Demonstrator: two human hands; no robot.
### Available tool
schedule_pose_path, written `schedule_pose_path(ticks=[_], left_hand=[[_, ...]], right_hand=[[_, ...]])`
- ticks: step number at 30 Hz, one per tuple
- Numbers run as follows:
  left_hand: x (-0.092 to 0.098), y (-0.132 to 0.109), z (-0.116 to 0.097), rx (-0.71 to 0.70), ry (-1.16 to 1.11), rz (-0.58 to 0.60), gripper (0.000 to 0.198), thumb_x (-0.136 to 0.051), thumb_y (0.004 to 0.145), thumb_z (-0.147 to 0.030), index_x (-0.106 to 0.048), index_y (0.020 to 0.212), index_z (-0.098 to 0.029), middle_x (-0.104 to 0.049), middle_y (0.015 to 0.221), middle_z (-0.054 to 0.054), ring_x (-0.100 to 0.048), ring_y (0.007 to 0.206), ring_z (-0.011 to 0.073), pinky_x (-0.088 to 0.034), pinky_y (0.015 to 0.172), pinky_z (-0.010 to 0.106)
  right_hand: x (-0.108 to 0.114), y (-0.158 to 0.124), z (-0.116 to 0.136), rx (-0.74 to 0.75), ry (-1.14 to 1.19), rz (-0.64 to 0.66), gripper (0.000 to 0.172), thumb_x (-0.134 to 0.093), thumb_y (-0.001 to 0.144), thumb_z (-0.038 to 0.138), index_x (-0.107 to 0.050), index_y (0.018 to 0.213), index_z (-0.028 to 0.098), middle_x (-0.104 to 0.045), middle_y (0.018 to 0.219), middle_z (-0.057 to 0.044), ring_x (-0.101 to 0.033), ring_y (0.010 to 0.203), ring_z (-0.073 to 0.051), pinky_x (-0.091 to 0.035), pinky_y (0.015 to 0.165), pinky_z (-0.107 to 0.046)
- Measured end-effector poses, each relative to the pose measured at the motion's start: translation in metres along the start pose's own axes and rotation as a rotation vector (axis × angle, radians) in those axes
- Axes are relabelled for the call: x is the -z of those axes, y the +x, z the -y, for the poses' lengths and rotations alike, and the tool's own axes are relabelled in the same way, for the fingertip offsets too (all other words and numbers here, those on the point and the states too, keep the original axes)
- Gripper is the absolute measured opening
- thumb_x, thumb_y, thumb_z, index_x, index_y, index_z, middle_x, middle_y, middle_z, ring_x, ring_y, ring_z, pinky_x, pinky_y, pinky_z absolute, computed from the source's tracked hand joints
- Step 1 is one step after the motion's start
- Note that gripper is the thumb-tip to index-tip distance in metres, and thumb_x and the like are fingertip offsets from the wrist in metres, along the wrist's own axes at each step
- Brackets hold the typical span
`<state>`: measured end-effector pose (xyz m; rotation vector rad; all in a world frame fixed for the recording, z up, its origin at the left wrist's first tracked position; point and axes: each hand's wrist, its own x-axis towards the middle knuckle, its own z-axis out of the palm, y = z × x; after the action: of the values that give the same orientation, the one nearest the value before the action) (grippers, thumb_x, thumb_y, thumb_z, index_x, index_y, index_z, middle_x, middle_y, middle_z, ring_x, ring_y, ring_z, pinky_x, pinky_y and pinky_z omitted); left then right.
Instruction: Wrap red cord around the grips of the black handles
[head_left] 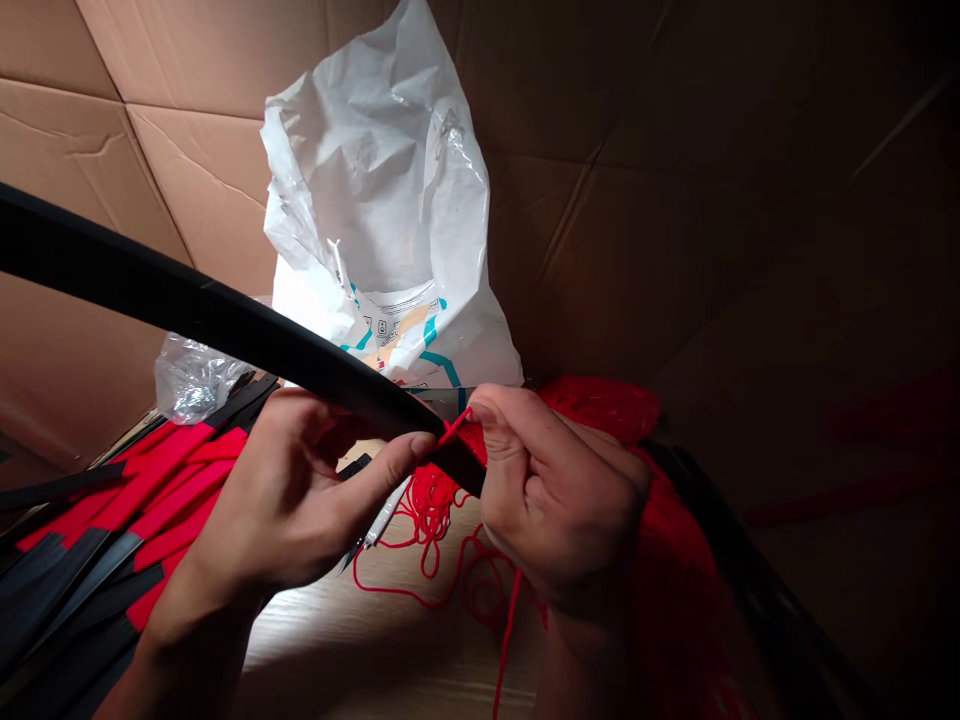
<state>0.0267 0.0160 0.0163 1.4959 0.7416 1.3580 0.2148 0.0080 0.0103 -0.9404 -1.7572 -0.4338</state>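
Note:
My left hand [311,490] holds a long curved black strip [187,300] from below, with the thumb pressed on its underside near the end. My right hand [559,490] pinches a red cord [454,430] between thumb and fingers, against the end of the strip. Loose loops of the same red cord [431,510] fall onto the pale wooden surface [337,655] below. A slim craft knife [379,525] lies under the hands, partly hidden by my left hand. A mass of red fibres [600,405] sits behind my right hand.
A stack of black and red strips [127,520] lies at the left. A white plastic sack [382,210] and crumpled clear plastic [191,380] stand behind the hands. Cardboard walls [202,190] rise around the work. A dark curved strip [750,590] runs along the lower right.

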Motion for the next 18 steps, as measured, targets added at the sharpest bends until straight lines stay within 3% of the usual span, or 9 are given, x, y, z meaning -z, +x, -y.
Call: schedule_pose_path(ticks=[4, 7, 12, 16, 18], left_hand=[[0.005, -0.004, -0.003, -0.026, 0.035, 0.036, 0.03, -0.091, 0.081, -0.011, -0.09, 0.101, -0.033, -0.087, 0.098, -0.002, -0.083, 0.095, 0.0216, -0.069, 0.089, 0.025], [0.009, -0.008, -0.007, -0.028, 0.084, 0.021, 0.021, -0.088, 0.086, -0.016, -0.089, 0.101, -0.03, -0.086, 0.103, 0.0, -0.082, 0.101, 0.0226, -0.068, 0.095, 0.026], [0.014, -0.015, -0.014, 0.019, 0.053, 0.101, 0.013, -0.086, 0.086, -0.016, -0.086, 0.096, -0.023, -0.084, 0.101, 0.005, -0.08, 0.1, 0.0246, -0.068, 0.09, 0.027], [0.011, -0.021, -0.017, 0.11, -0.097, -0.008, 0.023, -0.093, 0.076, -0.012, -0.086, 0.093, -0.026, -0.084, 0.095, 0.002, -0.079, 0.092, 0.0244, -0.069, 0.083, 0.029], [0.009, -0.02, -0.016, 0.139, -0.19, -0.05, 0.019, -0.094, 0.076, -0.015, -0.087, 0.089, -0.026, -0.083, 0.089, 0.002, -0.079, 0.085, 0.0242, -0.069, 0.077, 0.031]], right_hand=[[-0.001, 0.0, -0.001, -0.019, 0.066, 0.022, 0.014, -0.062, 0.104, 0.009, -0.074, 0.099, 0.015, -0.076, 0.079, 0.002, -0.07, 0.069, -0.007, -0.051, 0.068, -0.019], [0.0, 0.001, 0.0, -0.057, 0.182, 0.087, 0.015, -0.062, 0.103, 0.008, -0.073, 0.095, 0.015, -0.075, 0.077, 0.002, -0.07, 0.069, -0.006, -0.05, 0.065, -0.018], [0.004, 0.003, 0.001, -0.136, 0.409, 0.247, 0.023, -0.059, 0.107, 0.014, -0.071, 0.087, 0.015, -0.066, 0.068, 0.004, -0.061, 0.061, -0.005, -0.045, 0.059, -0.017], [0.006, 0.006, 0.002, -0.226, 0.608, 0.381, 0.027, -0.059, 0.107, 0.019, -0.071, 0.083, 0.016, -0.062, 0.067, 0.005, -0.054, 0.058, -0.005, -0.041, 0.056, -0.019], [0.003, 0.007, 0.001, -0.276, 0.731, 0.463, 0.03, -0.057, 0.108, 0.021, -0.07, 0.081, 0.017, -0.06, 0.067, 0.005, -0.053, 0.058, -0.006, -0.04, 0.054, -0.02]])
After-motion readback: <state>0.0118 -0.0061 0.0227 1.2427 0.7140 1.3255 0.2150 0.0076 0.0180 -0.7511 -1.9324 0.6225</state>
